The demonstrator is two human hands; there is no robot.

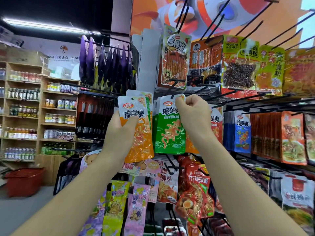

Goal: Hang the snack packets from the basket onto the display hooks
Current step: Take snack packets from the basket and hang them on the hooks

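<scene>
"魔芋爽" stands in large characters on the orange packet (136, 130), the green packet (168, 133) and the blue packet (242, 133). The yellow-green packet (238, 68) reads "VEGETARIAN MEAT". The pink packet (138, 208) reads "Grape". Smaller print is too blurred to read.

Here's your left forearm (73, 193), bare from the bottom edge of the view right up to the wrist. Your right forearm (238, 176) is bare along its whole visible length too. Your left hand (119, 133) and right hand (192, 114) are bare, and both arms look long and slender.
</scene>
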